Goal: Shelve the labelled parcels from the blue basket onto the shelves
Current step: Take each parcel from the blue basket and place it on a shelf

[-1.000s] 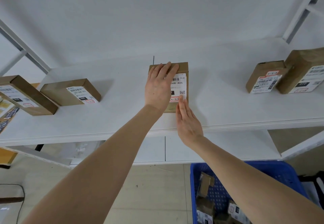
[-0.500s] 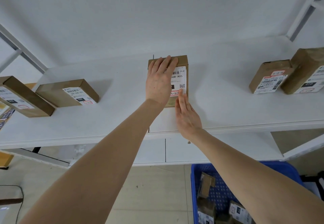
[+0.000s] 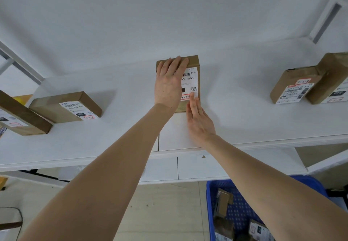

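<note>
A brown labelled parcel (image 3: 194, 63) lies flat in the middle of the white shelf (image 3: 244, 108). My left hand (image 3: 168, 84) rests flat on its top with straight fingers reaching the far edge. My right hand (image 3: 199, 122) lies on the shelf in front of the parcel, and its straight fingertips touch the near end of the white label. The blue basket (image 3: 243, 212) stands on the floor at the lower right with several small parcels inside, partly hidden by my right forearm.
Two brown parcels (image 3: 64, 106) sit at the left of the shelf, and two others (image 3: 293, 86) at the right. A lower white shelf (image 3: 207, 167) shows beneath. White uprights (image 3: 327, 10) frame the shelf sides. Tiled floor lies below.
Both hands have slid the parcel a little farther back on the shelf. The hands keep the same flat pose on it.
</note>
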The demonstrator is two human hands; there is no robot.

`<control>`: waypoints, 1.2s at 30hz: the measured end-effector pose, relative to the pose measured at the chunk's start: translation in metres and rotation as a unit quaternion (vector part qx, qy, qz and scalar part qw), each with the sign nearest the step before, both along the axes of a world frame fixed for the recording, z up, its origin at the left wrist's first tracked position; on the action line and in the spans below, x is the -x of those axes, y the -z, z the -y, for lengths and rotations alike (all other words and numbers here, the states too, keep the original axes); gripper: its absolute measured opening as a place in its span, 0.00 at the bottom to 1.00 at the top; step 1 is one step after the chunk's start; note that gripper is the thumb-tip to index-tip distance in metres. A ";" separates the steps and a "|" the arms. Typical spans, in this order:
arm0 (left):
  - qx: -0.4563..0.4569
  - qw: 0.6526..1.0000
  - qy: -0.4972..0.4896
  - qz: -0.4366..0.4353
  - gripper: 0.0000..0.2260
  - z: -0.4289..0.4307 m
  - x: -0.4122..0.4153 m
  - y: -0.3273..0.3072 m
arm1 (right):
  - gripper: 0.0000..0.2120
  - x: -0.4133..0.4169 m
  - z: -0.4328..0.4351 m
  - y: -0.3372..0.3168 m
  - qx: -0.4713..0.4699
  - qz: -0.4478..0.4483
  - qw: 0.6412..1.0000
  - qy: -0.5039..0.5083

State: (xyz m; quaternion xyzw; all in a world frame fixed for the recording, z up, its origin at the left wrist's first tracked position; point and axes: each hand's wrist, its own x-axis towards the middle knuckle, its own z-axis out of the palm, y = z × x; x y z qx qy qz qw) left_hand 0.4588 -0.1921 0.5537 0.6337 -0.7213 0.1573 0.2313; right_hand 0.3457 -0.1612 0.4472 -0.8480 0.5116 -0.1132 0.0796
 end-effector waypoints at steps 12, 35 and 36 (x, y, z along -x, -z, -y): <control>-0.027 0.998 -0.020 0.055 0.28 -0.003 0.000 -0.008 | 0.30 0.012 -0.005 -0.011 -0.017 -0.023 1.000 0.004; -0.112 0.991 -0.024 0.076 0.35 -0.018 0.005 -0.034 | 0.29 0.038 -0.038 -0.033 -0.025 -0.071 0.997 0.019; -0.110 0.991 -0.022 0.072 0.35 -0.020 0.006 -0.034 | 0.29 0.039 -0.039 -0.033 -0.024 -0.071 0.997 0.020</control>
